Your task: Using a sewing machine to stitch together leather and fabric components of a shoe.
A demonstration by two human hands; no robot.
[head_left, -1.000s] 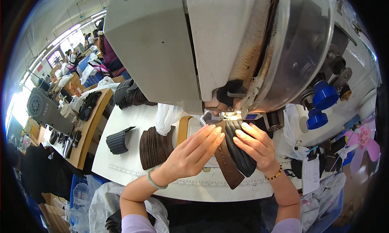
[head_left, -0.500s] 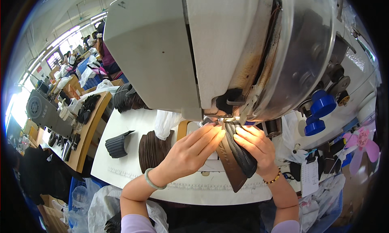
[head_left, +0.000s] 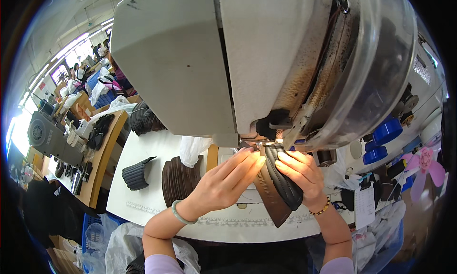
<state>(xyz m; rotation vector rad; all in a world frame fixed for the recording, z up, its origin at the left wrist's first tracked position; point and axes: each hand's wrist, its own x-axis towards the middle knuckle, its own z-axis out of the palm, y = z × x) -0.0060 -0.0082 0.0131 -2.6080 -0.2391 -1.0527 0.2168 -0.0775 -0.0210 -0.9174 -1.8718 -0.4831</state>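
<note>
A sewing machine (head_left: 176,64) fills the top of the view, its lamp shining on the work under its head. My left hand (head_left: 223,183) lies at the brown leather piece (head_left: 272,202), fingers together and tips pressed near its left edge. My right hand (head_left: 304,179) is closed along the right side of a black padded leather strip (head_left: 284,183) with ridges and stitching, which rests on the brown leather. Both pieces run from beneath the machine head toward me. The needle area is too small to make out.
On the white machine table (head_left: 228,229), a stack of dark brown leather pieces (head_left: 178,179) and a curved black ribbed piece (head_left: 137,174) lie left of my hand. A white plastic bag (head_left: 193,150) is behind the stack. At the right stands a pink flower-shaped fan (head_left: 425,164).
The view has shifted slightly, so the machine head appears larger. Both hands stay on the leather in nearly the same places; the right fingers sit slightly lower on the black strip.
</note>
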